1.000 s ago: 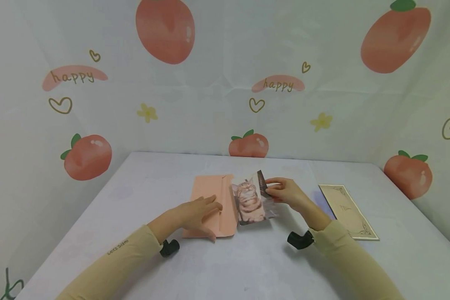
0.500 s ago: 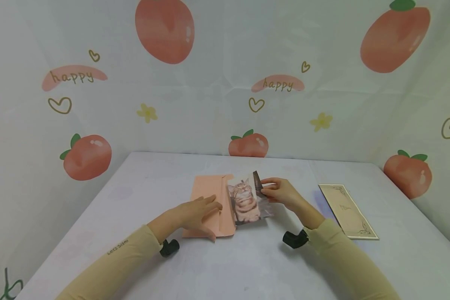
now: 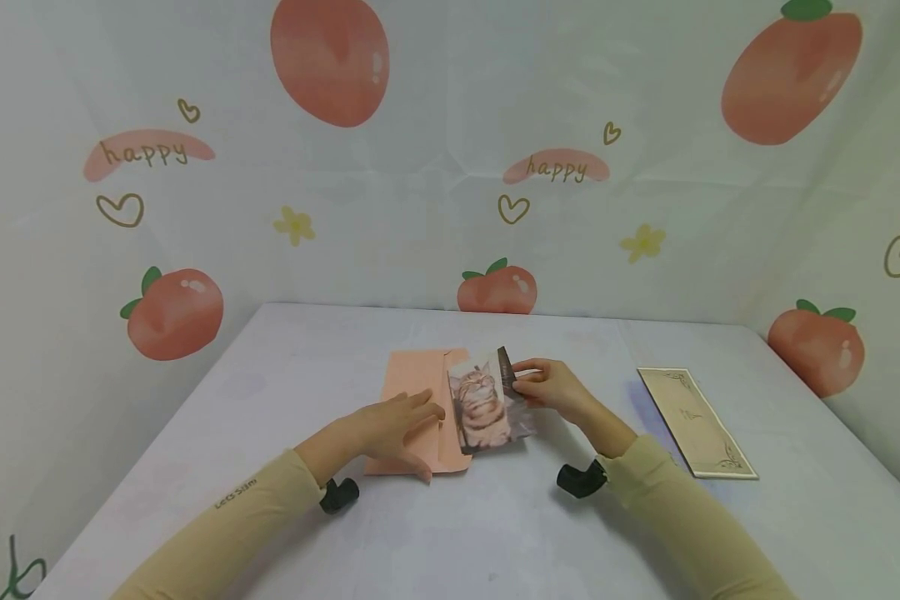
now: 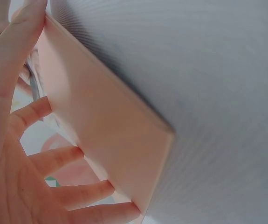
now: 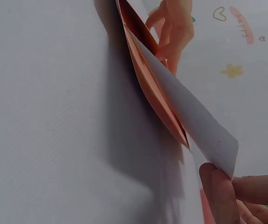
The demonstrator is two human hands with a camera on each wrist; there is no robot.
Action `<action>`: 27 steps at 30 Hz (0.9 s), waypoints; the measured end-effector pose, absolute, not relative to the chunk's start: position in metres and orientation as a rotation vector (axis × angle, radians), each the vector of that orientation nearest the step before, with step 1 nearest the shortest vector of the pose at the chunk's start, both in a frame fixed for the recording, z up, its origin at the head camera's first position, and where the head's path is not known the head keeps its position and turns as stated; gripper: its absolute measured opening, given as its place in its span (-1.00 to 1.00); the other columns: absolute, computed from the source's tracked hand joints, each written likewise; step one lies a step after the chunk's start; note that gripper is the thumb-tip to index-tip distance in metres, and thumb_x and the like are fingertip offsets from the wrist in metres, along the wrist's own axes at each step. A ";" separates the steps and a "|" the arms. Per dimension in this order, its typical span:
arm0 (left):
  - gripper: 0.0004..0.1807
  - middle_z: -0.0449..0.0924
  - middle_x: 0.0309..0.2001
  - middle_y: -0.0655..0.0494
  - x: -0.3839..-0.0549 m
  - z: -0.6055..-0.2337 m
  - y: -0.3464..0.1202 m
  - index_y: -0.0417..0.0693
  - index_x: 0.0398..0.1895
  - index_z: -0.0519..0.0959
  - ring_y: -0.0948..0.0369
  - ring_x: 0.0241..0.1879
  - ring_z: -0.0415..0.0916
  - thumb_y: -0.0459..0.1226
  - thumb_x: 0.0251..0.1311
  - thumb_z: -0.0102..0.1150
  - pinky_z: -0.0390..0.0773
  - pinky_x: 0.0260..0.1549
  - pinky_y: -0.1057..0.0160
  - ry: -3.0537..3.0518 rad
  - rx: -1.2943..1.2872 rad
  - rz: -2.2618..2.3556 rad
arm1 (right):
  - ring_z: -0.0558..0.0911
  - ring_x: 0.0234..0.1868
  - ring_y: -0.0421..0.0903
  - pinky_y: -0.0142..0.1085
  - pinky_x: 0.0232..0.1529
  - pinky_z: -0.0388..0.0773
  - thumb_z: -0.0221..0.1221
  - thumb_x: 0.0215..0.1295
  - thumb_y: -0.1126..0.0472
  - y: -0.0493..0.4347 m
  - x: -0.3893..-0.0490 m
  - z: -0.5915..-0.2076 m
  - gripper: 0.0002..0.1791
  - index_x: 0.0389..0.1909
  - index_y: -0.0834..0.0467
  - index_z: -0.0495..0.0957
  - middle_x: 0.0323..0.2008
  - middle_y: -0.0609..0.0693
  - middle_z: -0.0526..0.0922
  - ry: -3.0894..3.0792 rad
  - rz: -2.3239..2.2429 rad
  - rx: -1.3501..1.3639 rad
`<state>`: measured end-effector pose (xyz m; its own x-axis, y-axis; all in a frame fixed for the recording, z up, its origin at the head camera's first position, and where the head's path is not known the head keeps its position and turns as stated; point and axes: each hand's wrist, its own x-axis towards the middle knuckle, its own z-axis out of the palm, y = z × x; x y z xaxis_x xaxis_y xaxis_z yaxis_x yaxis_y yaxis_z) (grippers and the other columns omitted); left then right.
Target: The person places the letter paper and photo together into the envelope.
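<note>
A peach-coloured envelope (image 3: 403, 368) lies on the table with its flap side to the right. My left hand (image 3: 393, 429) rests on it with fingers spread; in the left wrist view the fingertips (image 4: 124, 212) touch the envelope's surface. My right hand (image 3: 558, 392) pinches the right edge of a cat photo card (image 3: 480, 404) between thumb and fingers. The card is tilted, its left edge overlapping the envelope's right part. From the right wrist view, the envelope's mouth (image 5: 154, 100) gapes, and the pale underside of the card (image 5: 203, 126) slants into it.
A long cream card with a gold border (image 3: 696, 421) lies to the right on the white table (image 3: 450, 533). Black wrist-worn pieces (image 3: 581, 481) hang under both wrists. A white cloth printed with peaches (image 3: 390, 233) stands behind and at both sides.
My right hand has moved left with the cat photo card, which now overlaps more of the envelope's flap side. The left hand and the envelope have stayed put.
</note>
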<state>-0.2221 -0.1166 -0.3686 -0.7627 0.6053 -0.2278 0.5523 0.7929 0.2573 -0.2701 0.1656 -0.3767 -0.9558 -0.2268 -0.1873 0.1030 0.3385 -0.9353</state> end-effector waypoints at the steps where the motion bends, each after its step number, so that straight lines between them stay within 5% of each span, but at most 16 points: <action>1: -0.16 -0.01 0.47 -0.07 -0.222 -0.369 -0.117 0.28 0.18 0.24 -0.33 0.35 0.05 0.30 -0.21 0.29 0.33 0.14 -0.26 2.686 0.893 0.249 | 0.52 -0.54 -0.34 -0.49 -0.48 0.53 0.13 0.27 0.34 0.164 -0.270 -0.377 -0.55 0.17 0.37 0.36 -0.27 0.01 0.70 2.323 -1.654 -0.118; 27: -0.11 -0.04 0.47 -0.12 -0.223 -0.370 -0.116 0.26 0.24 0.22 -0.32 0.36 0.03 0.30 -0.19 0.28 0.27 0.20 -0.25 2.686 0.888 0.215 | 0.58 -0.44 -0.29 -0.42 -0.39 0.61 0.13 0.27 0.34 0.142 -0.268 -0.384 -0.56 0.16 0.35 0.37 -0.06 0.30 0.59 2.345 -1.668 -0.123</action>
